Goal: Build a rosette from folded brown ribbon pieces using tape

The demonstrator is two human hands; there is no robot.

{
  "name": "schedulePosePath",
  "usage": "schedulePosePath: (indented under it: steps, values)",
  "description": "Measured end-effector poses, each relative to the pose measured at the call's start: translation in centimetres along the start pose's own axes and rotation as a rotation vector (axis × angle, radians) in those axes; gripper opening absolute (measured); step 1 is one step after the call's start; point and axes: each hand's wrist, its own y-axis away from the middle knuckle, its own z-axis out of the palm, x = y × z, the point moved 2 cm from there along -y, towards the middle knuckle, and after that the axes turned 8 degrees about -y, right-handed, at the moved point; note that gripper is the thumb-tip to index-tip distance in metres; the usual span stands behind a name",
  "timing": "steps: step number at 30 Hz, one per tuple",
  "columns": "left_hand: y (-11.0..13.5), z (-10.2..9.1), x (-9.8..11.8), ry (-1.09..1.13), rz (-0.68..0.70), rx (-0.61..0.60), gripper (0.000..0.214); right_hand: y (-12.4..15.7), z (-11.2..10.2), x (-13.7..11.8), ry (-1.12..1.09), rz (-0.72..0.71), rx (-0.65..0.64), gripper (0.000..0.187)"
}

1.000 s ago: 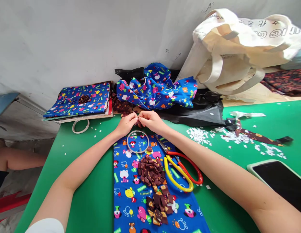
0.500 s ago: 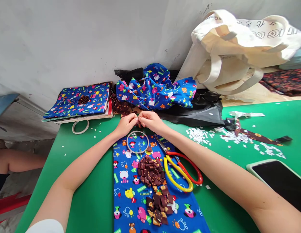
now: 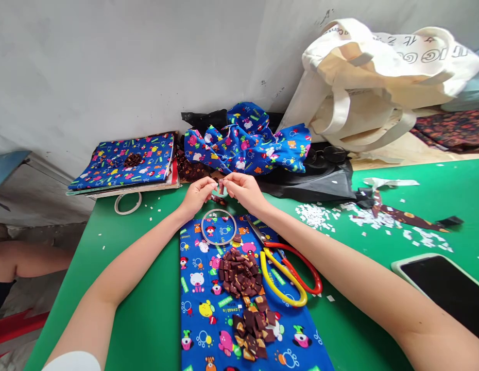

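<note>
My right hand (image 3: 244, 191) pinches a small brown fabric piece (image 3: 221, 186) between thumb and fingertips. My left hand (image 3: 198, 196) is close beside it, thumb and finger pressed together; what is between them is too small to make out. Another bit of brown patterned fabric (image 3: 218, 200) shows just under the fingers. Below the hands a clear ring (image 3: 203, 226) lies on the blue cartoon-print cloth (image 3: 201, 309). Two heaps of cut brown fabric squares, an upper pile (image 3: 240, 273) and a lower pile (image 3: 255, 327), rest on that cloth. Scissors (image 3: 284, 275) with red and yellow handles lie to their right.
A folded blue cloth (image 3: 154, 152) on a stack of papers, another ring (image 3: 128, 203), crumpled blue cloth (image 3: 247, 147) and a black bag (image 3: 320, 180) line the wall. White paper bits (image 3: 314, 215), a phone (image 3: 448, 288) and a canvas tote (image 3: 359, 93) are at right.
My hands have moved slightly apart from their fingertip-to-fingertip hold. The brown fabric piece now shows in my right fingers. The things on the cloth have stayed put.
</note>
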Motion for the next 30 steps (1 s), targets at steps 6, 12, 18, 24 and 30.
schedulePosePath:
  steps: [6,12,18,24,30]
  values:
    - [0.1,0.2,0.4,0.024,0.010,-0.054,0.025,-0.3,-0.2,0.4,0.024,0.000,0.044,0.026]
    - [0.2,0.1,0.3,0.050,0.010,-0.039,0.026,-0.4,-0.4,0.8,0.046,-0.003,0.061,0.024]
    - [0.0,-0.1,-0.3,0.044,-0.018,0.006,0.024,-0.2,-0.4,0.6,0.013,-0.026,0.037,0.022]
    - [0.0,-0.1,-0.5,0.003,-0.012,0.017,0.026,0.0,-0.3,0.0,0.000,-0.112,-0.036,0.023]
    - [0.1,-0.1,-0.6,-0.062,0.031,0.027,0.023,0.2,-0.4,-0.1,0.111,-0.212,-0.003,0.021]
